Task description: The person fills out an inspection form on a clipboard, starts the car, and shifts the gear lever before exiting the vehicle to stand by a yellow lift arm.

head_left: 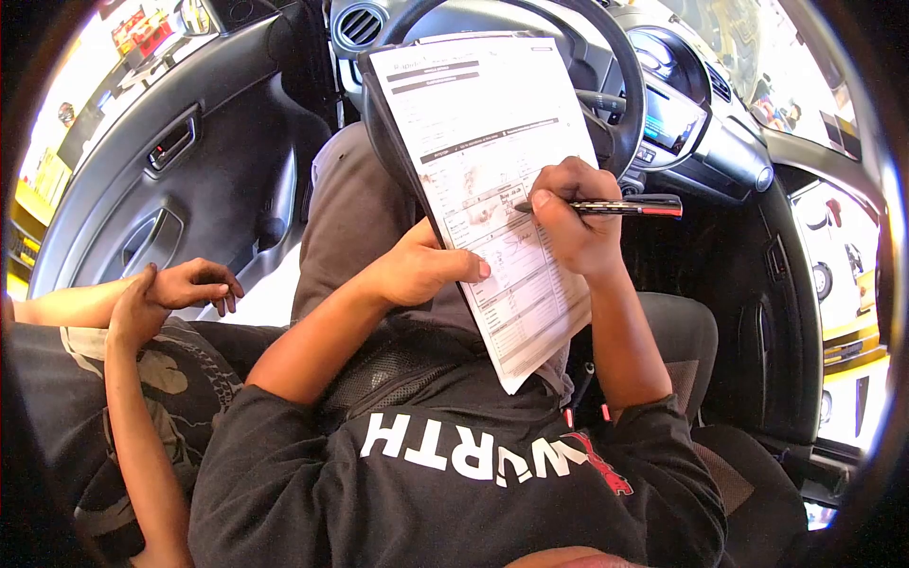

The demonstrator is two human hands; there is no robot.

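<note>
A printed form (473,114) of several sheets lies on a dark clipboard (383,118), tilted across my lap and against the steering wheel (627,95). My left hand (426,267) grips the clipboard's left edge, thumb on top of the paper and the other fingers hidden underneath. In my right hand (579,220) is a black pen (649,206) with a red band, its tip at a small handwritten box in the form's middle. Handwriting and a signature-like scrawl show just below the tip. The lower corner of the sheets curls up near my right wrist.
Beside the open door (218,142) on the left is another person, whose hands (175,289) are crossed in front of patterned shorts (170,369). A lit dashboard screen (674,118) is beyond the wheel. The passenger seat (682,341) stands to my right.
</note>
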